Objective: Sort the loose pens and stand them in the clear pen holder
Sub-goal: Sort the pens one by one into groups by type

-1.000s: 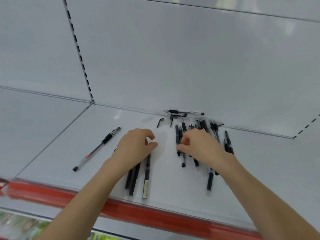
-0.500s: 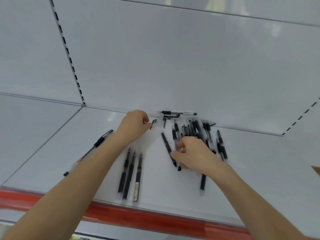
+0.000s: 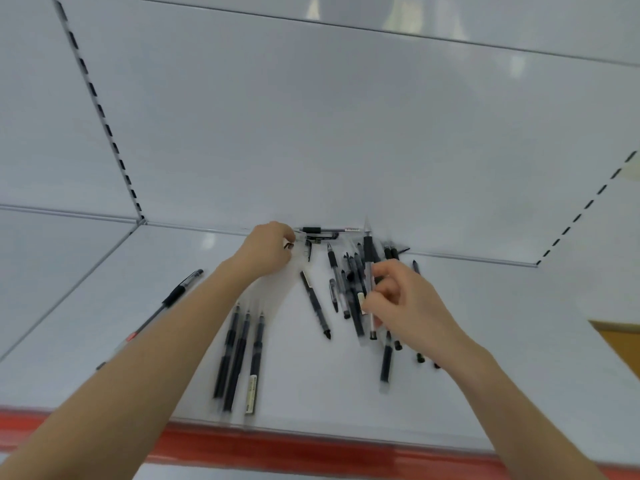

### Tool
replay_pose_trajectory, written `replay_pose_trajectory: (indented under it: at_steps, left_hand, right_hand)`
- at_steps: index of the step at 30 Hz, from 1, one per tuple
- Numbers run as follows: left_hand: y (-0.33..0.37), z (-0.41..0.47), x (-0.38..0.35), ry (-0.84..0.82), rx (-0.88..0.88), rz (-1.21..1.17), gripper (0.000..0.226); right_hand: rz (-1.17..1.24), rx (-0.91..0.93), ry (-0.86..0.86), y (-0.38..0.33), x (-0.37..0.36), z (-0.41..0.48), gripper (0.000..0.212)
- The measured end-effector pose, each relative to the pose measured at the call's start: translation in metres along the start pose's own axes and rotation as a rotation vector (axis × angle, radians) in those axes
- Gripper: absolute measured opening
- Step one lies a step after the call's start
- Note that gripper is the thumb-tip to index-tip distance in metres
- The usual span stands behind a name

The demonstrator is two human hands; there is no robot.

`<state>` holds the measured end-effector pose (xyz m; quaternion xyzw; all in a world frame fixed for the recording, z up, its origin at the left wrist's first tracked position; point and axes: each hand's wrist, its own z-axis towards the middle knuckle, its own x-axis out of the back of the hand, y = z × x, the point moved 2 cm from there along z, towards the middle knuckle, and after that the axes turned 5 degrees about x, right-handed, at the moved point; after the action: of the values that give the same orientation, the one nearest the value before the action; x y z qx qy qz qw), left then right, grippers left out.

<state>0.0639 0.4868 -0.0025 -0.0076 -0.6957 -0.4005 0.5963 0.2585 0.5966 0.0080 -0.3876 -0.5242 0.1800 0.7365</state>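
Note:
Loose black pens lie on a white shelf [image 3: 485,341]. Three black pens [image 3: 239,355] lie side by side near the front, under my left forearm. A single black pen [image 3: 315,304] lies apart in the middle, and a pile of pens [image 3: 346,275] is spread behind it. My right hand [image 3: 405,306] grips one clear-barrelled pen [image 3: 369,258] and holds it tilted up over the pile. My left hand [image 3: 268,249] reaches to the back of the shelf and pinches a small pen cap [image 3: 289,245]. No clear pen holder is in view.
A clear pen with a black grip [image 3: 173,296] lies far left. Another pen [image 3: 327,230] rests along the back wall, with a loose cap [image 3: 308,251] near it. A red strip [image 3: 311,448] edges the shelf front. An orange-brown object [image 3: 620,341] shows at the right edge.
My left hand left the three aligned pens and reached back to the cap. My right hand lifted one pen out of the pile and shifted right.

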Motion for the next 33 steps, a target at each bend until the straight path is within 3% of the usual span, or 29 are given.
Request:
replay_pose_trajectory:
  at_steps: [5,8,19,33]
  left_hand:
    - [0.014,-0.034,0.026,-0.049,0.09,-1.064,0.013]
    - [0.018,-0.052,0.036,-0.066,0.087,-1.348,0.008]
    - [0.018,-0.074,0.041,0.005,0.041,-1.443,0.004]
    - [0.044,-0.089,0.033,0.066,-0.057,-1.394,0.011]
  right_hand:
    - [0.228,0.114,0.128,-0.018,0.009,-0.009,0.016]
    - [0.24,0.192,0.11,-0.031,0.006,-0.016,0.019]
    - [0.177,0.264,0.007,-0.051,-0.005,-0.023,0.023]
    - [0.276,0.274,0.113,-0.052,-0.008,-0.021,0.025]
